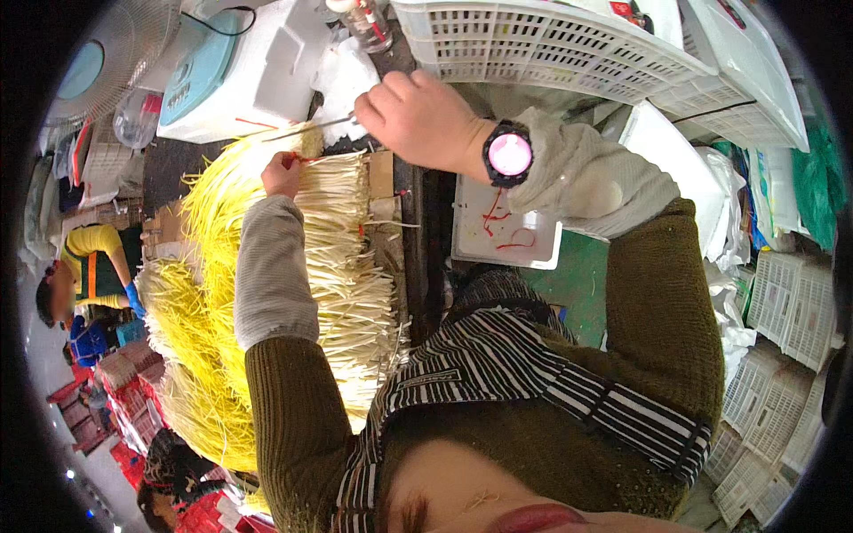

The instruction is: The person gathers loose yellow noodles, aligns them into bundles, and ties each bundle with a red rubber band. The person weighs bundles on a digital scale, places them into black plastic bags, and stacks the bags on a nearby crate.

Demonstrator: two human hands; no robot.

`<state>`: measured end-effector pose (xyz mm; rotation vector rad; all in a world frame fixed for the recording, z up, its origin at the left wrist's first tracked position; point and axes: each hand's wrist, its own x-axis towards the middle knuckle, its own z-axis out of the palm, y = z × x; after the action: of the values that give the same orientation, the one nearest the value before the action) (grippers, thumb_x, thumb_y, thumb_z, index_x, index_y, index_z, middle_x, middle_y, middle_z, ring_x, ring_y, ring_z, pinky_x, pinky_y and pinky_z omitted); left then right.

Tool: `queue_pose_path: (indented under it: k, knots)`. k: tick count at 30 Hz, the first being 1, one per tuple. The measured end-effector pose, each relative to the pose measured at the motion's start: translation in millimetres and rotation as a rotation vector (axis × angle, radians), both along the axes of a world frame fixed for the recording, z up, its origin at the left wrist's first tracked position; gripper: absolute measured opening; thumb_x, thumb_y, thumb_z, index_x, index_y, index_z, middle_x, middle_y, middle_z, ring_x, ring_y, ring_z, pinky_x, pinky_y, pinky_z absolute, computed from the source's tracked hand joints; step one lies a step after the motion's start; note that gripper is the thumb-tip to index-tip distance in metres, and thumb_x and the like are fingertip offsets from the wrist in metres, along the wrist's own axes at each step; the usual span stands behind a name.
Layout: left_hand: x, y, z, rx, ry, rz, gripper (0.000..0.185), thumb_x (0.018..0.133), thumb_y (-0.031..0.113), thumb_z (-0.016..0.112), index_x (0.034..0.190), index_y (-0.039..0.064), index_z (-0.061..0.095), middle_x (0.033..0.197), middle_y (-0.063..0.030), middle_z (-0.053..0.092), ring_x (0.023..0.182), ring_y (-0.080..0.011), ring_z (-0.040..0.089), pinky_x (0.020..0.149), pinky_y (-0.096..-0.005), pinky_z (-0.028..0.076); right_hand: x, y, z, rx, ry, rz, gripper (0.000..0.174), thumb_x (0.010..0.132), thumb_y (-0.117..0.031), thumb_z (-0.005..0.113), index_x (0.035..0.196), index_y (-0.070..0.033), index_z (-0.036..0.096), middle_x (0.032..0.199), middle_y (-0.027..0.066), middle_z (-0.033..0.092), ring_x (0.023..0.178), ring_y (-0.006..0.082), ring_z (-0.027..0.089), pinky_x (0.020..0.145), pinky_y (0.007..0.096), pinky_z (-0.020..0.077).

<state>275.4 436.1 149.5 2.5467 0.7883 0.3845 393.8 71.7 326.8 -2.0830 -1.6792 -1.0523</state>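
Long yellow chives (220,280) with pale white stalks (353,293) lie in a thick layer on the bench, stalk ends toward me. My left hand (281,174) pinches a red tie (308,159) at a bundle near the far end of the pile. A thin, dark metal tool (306,129), perhaps a blade seen edge-on, extends leftward from my right hand (423,120), whose fingers are curled around its near end. Its tip is over the chives beyond my left hand. A white plastic tray (460,233) below my right forearm holds loose red ties (493,216).
A white slatted crate (553,46) stands beyond my right hand. Farther left are a white box with a teal panel (200,73) and a fan (113,60). Across the bench, a person in yellow (96,266) has a blue-gloved hand at the chives. Crates (793,306) stack at right.
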Motion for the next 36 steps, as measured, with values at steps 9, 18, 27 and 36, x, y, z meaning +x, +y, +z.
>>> queue_pose_path:
  k: [9, 18, 27, 36]
  knots:
    - [-27, -98, 78, 0.189, -0.411, -0.506, 0.021, 0.075, -0.003, 0.068, 0.094, 0.004, 0.067, 0.089, -0.0112, 0.067, 0.085, -0.0299, 0.063, 0.077, -0.0398, 0.051, 66, -18, -61, -0.431, 0.711, -0.186, 0.017, 0.093, -0.019, 0.057, 0.102, -0.004, 0.055, 0.09, 0.019, 0.063, 0.086, 0.0419, 0.061, 0.07, 0.0508, 0.0488]
    - [-87, -268, 79, -0.326, -0.001, -1.497, 0.027, 0.079, 0.012, 0.059, 0.103, 0.002, 0.065, 0.11, -0.0152, 0.065, 0.094, -0.0306, 0.063, 0.084, -0.0394, 0.052, 80, 19, -184, -0.52, 1.007, -0.024, 0.018, 0.09, -0.02, 0.058, 0.093, -0.002, 0.059, 0.086, 0.0226, 0.064, 0.084, 0.0444, 0.06, 0.07, 0.0553, 0.0458]
    - [-86, -237, 94, -0.136, 0.065, -1.059, 0.024, 0.075, 0.009, 0.072, 0.097, 0.001, 0.067, 0.111, -0.0152, 0.062, 0.099, -0.03, 0.061, 0.085, -0.042, 0.049, 55, 128, -158, -0.4, 0.787, -0.167, 0.034, 0.088, -0.031, 0.065, 0.095, 0.003, 0.067, 0.093, 0.0193, 0.063, 0.085, 0.0382, 0.06, 0.077, 0.0498, 0.046]
    - [-79, -220, 204, 0.172, -0.612, -0.776, 0.048, 0.073, 0.006, 0.071, 0.119, 0.005, 0.057, 0.116, -0.0149, 0.056, 0.106, -0.03, 0.057, 0.096, -0.0496, 0.041, -40, 119, -30, -0.45, 0.089, -0.07, 0.026, 0.083, -0.019, 0.06, 0.104, -0.005, 0.068, 0.094, 0.007, 0.068, 0.095, 0.0254, 0.062, 0.094, 0.0467, 0.0368]
